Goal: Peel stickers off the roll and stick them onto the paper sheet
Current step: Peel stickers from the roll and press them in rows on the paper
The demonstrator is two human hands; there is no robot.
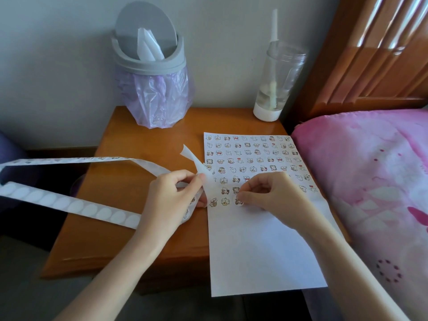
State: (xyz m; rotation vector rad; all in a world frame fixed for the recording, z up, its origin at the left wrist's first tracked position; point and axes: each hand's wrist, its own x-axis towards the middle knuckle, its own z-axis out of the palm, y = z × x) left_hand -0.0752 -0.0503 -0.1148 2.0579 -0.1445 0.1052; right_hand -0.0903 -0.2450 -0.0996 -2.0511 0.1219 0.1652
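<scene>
- Head view: the paper sheet [261, 251] lies flat on the wooden counter [129, 228], its near end hanging over the counter's front edge. Its far half is filled with rows of small cartoon stickers and its near half is bare, so the work looks a little past halfway.
- The right hand [271, 193] sits over the middle of the sheet with its fingers [245, 195] curled. Thumb and forefinger pinch a sticker [238, 201] at the end of the newest row, just right of two already placed. I judge it is being set down to carry that row on.
- The left hand [169, 200] is at the sheet's left edge, its fingers [185, 179] closed on the sticker strip [69, 205]. Holding it there probably keeps the next sticker within short reach of the sheet.
- From that hand the strip runs away left of the sheet in two lengths. The nearer one shows blank ovals where stickers have come off. The farther one seems to carry printed stickers, though they are too small to be sure. A loose white end curls up beside the sheet's left edge.
- Beyond the sheet stand a grey bin [152, 72] with a lilac liner and a clear bottle [278, 82]. A pink bed [370, 181] lies to the sheet's right.
</scene>
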